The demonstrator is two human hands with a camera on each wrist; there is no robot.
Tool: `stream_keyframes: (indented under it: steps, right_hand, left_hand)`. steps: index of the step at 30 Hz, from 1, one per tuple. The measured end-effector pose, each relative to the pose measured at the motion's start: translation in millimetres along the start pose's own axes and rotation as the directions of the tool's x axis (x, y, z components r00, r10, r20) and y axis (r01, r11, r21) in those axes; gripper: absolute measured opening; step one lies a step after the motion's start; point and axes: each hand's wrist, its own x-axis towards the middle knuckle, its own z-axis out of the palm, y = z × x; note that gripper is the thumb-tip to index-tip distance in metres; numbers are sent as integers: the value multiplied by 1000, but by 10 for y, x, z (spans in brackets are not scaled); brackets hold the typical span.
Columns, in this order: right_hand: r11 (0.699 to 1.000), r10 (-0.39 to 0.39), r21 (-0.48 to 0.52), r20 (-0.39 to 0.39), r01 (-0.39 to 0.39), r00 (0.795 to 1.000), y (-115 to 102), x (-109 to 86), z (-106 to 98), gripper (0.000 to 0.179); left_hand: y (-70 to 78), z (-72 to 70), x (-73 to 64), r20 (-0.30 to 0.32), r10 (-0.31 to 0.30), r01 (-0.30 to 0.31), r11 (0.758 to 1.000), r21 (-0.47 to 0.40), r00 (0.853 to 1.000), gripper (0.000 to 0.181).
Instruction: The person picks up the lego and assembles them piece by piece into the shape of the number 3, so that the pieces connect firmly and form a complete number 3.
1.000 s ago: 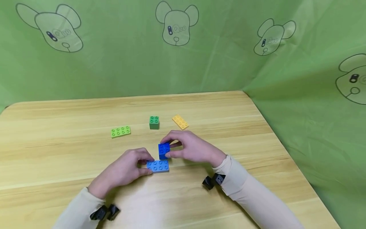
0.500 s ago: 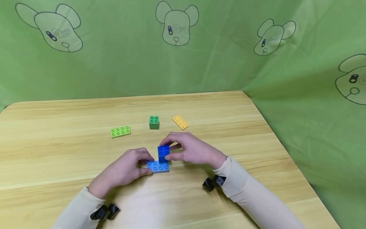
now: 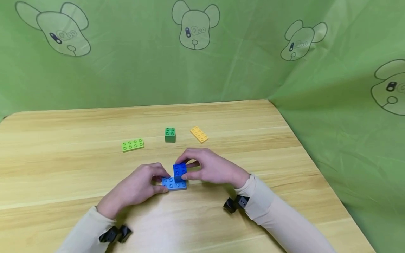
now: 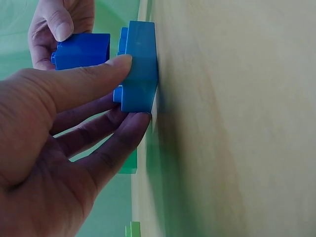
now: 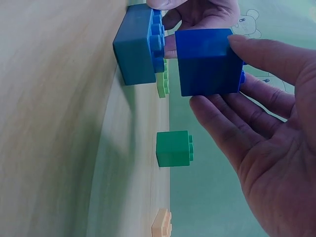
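Observation:
A light blue toy brick (image 3: 172,185), two studs wide and longer than it is broad, lies on the table with its studs up. My left hand (image 3: 140,184) pinches its left end between thumb and fingers. My right hand (image 3: 210,168) holds a dark blue square brick (image 3: 180,170) by its sides, upright. In the right wrist view a small gap shows between the dark blue brick (image 5: 207,64) and the studs of the light blue brick (image 5: 136,47). Seen from the head, the dark blue one overlaps the light blue brick's right half.
Behind the hands lie a flat lime green brick (image 3: 133,145), a green square brick (image 3: 170,135) and a flat yellow-orange brick (image 3: 199,134). The wooden table (image 3: 63,140) ends at a green cloth (image 3: 133,77) at the back and right.
My right hand has brought the dark blue brick nearer to me and lower, from behind the light blue brick to over its right half. My left hand keeps its place.

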Motion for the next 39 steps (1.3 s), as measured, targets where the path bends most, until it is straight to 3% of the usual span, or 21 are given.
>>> stream_keyframes:
  steps: [10, 21, 39]
  right_hand:
    - [997, 10, 77, 13, -11, 1000, 2, -16, 35, 30]
    - [995, 12, 96, 25, -14, 1000, 11, -15, 58, 30]
    - [996, -45, -73, 37, 48, 998, 46, -5, 110, 25]
  left_hand:
    - [3, -28, -1, 4, 11, -11, 1000, 3, 1000, 25]
    - [4, -23, -4, 11, -15, 16, 1000, -6, 1000, 25]
    - [-15, 22, 7, -25, 22, -22, 1000, -2, 999, 25]
